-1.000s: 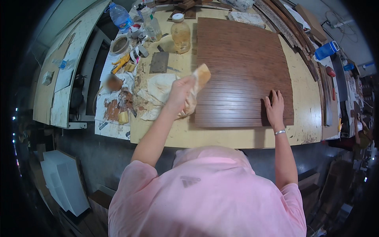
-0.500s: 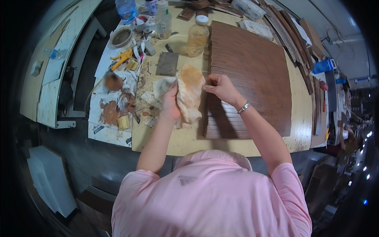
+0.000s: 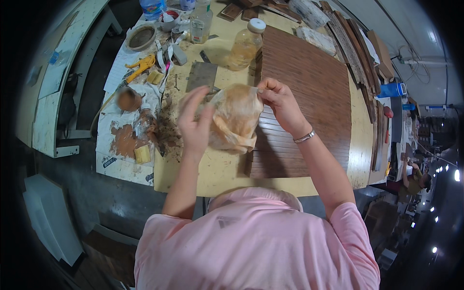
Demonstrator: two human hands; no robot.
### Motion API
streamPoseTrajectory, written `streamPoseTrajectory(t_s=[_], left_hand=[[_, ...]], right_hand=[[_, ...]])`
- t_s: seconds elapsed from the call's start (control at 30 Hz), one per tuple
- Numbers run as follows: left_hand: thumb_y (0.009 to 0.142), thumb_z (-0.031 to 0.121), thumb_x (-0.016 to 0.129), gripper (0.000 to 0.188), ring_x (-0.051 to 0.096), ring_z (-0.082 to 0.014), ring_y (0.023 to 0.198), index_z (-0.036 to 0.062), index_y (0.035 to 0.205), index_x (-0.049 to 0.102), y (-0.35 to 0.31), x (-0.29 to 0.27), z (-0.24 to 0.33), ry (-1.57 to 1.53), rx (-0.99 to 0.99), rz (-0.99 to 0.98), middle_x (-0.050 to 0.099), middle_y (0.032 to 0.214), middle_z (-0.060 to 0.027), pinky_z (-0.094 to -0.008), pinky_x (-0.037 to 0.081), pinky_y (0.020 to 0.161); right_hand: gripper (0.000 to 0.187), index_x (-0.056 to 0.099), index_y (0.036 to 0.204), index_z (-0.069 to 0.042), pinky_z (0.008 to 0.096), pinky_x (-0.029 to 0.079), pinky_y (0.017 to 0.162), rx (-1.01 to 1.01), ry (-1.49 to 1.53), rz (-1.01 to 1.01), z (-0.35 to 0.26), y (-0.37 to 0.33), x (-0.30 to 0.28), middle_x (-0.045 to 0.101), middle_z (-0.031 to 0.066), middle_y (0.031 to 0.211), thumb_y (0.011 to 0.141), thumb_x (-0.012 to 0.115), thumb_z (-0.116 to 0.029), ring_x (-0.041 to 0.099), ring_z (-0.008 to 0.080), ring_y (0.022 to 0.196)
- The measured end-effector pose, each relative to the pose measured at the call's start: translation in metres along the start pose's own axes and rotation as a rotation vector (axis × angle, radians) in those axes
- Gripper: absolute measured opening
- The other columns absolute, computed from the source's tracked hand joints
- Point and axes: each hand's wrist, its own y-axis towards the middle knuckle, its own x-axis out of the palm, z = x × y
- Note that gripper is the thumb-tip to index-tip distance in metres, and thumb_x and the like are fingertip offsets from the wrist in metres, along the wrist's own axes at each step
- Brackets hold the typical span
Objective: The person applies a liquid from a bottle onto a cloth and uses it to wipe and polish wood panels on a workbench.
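A stained cream-coloured cloth [image 3: 234, 116] hangs spread over the pale yellow table. My right hand [image 3: 286, 104] pinches its upper right corner between thumb and fingers. Beside its left edge my left hand [image 3: 195, 121] has its fingers spread apart, somewhat blurred by motion; its palm seems off the cloth. To the right lies a brown grooved wooden panel [image 3: 309, 96], partly under my right hand and forearm. Just beyond the cloth stand a clear jar of yellowish liquid with a white lid [image 3: 243, 46] and a flat grey plate [image 3: 202, 76].
At left, a paint-smeared white sheet [image 3: 108, 164] bears a yellow clamp-like tool [image 3: 141, 66], a round bowl [image 3: 141, 37], a brown-stained cup [image 3: 128, 99] and a sponge block [image 3: 142, 154]. A clear bottle [image 3: 199, 24] stands behind. Wooden strips [image 3: 355, 53] line the right; another person [image 3: 413, 181] is far right.
The bunched cloth has been opened out wider. My left hand has let go and moved left with fingers spread, while my right hand has taken hold of the cloth's corner.
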Motion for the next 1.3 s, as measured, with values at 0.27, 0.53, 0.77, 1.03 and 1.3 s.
streamPoseTrajectory(t_s=[0.27, 0.53, 0.77, 1.03, 1.3], left_hand=[[0.076, 0.005, 0.073, 0.021, 0.066, -0.0305, 0.101, -0.0024, 0.096, 0.069, -0.002, 0.030, -0.004, -0.140, -0.019, -0.209, 0.070, 0.098, -0.0165, -0.0411, 0.042, 0.102], [0.082, 0.001, 0.070, 0.011, 0.064, -0.0173, 0.088, -0.0023, 0.093, 0.069, 0.012, -0.011, 0.019, -0.293, -0.264, -0.176, 0.068, 0.088, -0.0087, -0.0294, 0.050, 0.083], [0.086, -0.005, 0.068, 0.018, 0.055, -0.0062, 0.080, -0.0038, 0.103, 0.069, 0.006, 0.012, 0.004, -0.475, -0.364, -0.436, 0.062, 0.098, -0.0021, -0.0226, 0.046, 0.068], [0.095, 0.008, 0.063, 0.028, 0.060, -0.0078, 0.092, -0.0038, 0.120, 0.063, 0.001, 0.019, -0.016, -0.923, -0.768, -0.176, 0.066, 0.104, -0.0025, -0.0238, 0.049, 0.082], [0.095, 0.012, 0.063, 0.031, 0.063, -0.0128, 0.099, -0.0018, 0.123, 0.060, 0.008, 0.025, -0.024, -1.031, -0.786, -0.043, 0.067, 0.111, -0.0071, -0.0275, 0.051, 0.087]], right_hand=[[0.005, 0.064, 0.092, -0.001, 0.0209, 0.044, 0.072, -0.087, -0.198, 0.024, -0.025, 0.015, 0.011, 0.063, -0.0032, 0.084, 0.095, 0.062, -0.005, 0.054, 0.0035, 0.078], [0.009, 0.063, 0.089, 0.001, 0.0222, 0.046, 0.070, -0.087, -0.314, -0.028, -0.058, 0.011, 0.020, 0.063, -0.0008, 0.083, 0.094, 0.066, -0.006, 0.055, 0.0060, 0.078], [0.007, 0.065, 0.090, -0.001, 0.0212, 0.044, 0.066, 0.087, -0.258, -0.093, -0.037, 0.035, 0.007, 0.062, -0.0037, 0.080, 0.095, 0.064, -0.006, 0.052, 0.0033, 0.070], [0.062, 0.049, 0.129, 0.003, 0.0319, 0.051, 0.091, -0.296, -0.657, 0.348, -0.007, 0.121, -0.031, 0.064, 0.0114, 0.113, 0.079, 0.081, -0.016, 0.063, 0.0193, 0.102], [0.052, 0.064, 0.114, -0.001, 0.0378, 0.051, 0.090, -0.292, -0.624, 0.373, -0.009, 0.173, -0.007, 0.066, 0.0112, 0.106, 0.073, 0.084, -0.027, 0.063, 0.0249, 0.106]])
